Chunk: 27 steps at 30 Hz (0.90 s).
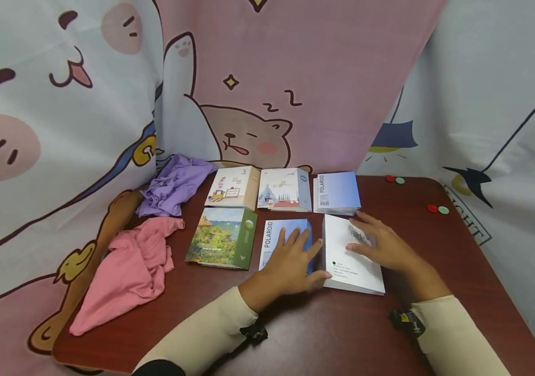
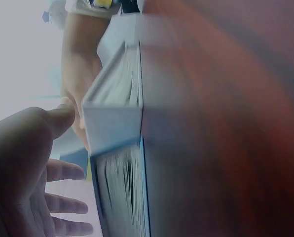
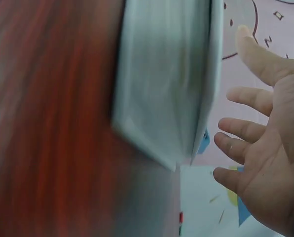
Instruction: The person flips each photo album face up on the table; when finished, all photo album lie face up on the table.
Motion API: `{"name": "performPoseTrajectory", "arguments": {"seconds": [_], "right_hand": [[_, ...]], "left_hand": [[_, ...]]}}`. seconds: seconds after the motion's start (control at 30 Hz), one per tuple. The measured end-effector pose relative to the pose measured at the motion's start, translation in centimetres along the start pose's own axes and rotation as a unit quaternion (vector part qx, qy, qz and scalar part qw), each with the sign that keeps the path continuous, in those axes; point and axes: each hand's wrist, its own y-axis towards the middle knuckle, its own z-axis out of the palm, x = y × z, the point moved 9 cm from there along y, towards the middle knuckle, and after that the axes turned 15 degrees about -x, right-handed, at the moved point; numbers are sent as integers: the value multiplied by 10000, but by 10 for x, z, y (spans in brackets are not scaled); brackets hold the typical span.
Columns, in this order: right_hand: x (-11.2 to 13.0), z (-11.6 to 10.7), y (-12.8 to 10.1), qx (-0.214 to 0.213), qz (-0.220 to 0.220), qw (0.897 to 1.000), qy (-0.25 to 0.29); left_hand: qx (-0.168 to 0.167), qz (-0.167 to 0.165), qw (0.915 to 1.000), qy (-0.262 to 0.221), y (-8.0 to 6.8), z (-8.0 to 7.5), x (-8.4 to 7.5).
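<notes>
Six small books lie in two rows on a dark red table. My left hand lies flat, fingers straight, on a blue book marked POLAROID, and its thumb touches the edge of the white book to the right. My right hand rests flat on that white book. Left of them lies a green landscape book. In the left wrist view the left hand is spread beside the book edges. The right wrist view shows the right hand, fingers spread, by the white book.
The back row holds a cream book, a white and blue one and another blue POLAROID book. A purple cloth and a pink cloth lie at the left. Small red and green discs sit at the right. Cartoon curtains hang behind.
</notes>
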Motion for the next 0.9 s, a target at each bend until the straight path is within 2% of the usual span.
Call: {"name": "performPoseTrajectory", "arguments": {"seconds": [0.13, 0.3, 0.43, 0.6, 0.9], "right_hand": [[16, 7, 6, 152, -24, 9998, 93], [40, 16, 15, 373, -198, 9990, 176], [56, 23, 22, 572, -315, 9972, 368], [66, 36, 31, 832, -336, 9939, 649], [69, 55, 41, 1037, -575, 9929, 116]], "left_hand": [[113, -337, 9993, -95, -4, -2, 23], [327, -476, 9983, -123, -9, 0, 41], [431, -461, 9971, -425, -12, 2, 44], [360, -352, 9967, -641, -14, 3, 42], [320, -251, 9965, -733, -15, 6, 41]]}}
